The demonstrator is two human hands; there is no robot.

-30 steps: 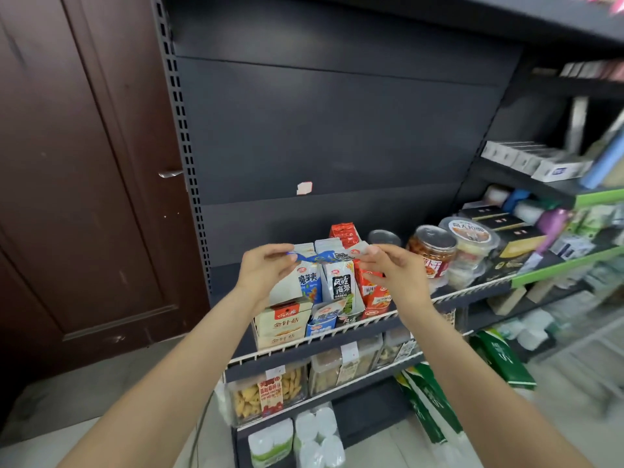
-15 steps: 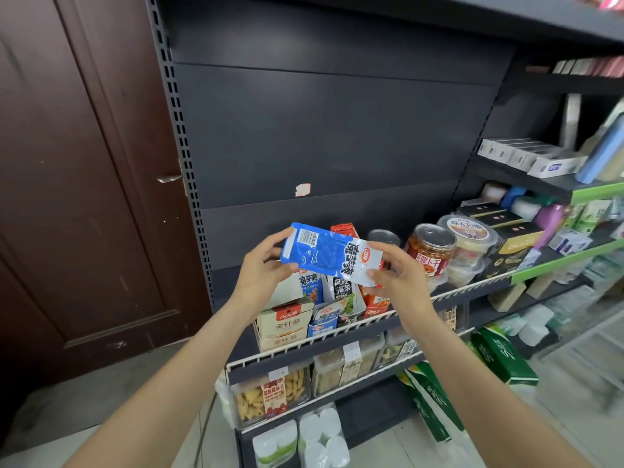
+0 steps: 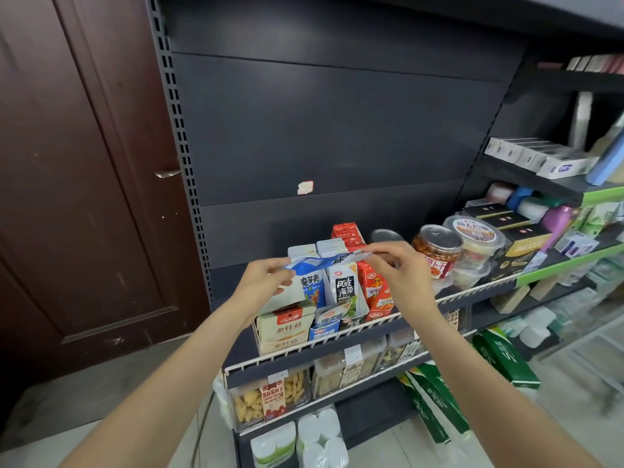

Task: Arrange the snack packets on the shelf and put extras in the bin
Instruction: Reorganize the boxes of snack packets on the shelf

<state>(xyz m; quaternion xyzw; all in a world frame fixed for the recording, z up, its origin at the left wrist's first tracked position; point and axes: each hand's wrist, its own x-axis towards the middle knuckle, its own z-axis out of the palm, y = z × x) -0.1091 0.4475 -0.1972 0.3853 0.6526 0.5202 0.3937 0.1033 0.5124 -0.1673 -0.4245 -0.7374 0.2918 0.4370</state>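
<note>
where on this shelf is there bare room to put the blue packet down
Bare shelf lies left of the display boxes, up to the perforated upright. Rightward it is crowded: jar, tubs, black boxes.

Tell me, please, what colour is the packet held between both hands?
The packet is blue and white, seen nearly edge-on in the head view.

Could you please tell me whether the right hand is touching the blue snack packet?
Touching: the head view shows the right hand pinching one end of the blue packet.
</note>
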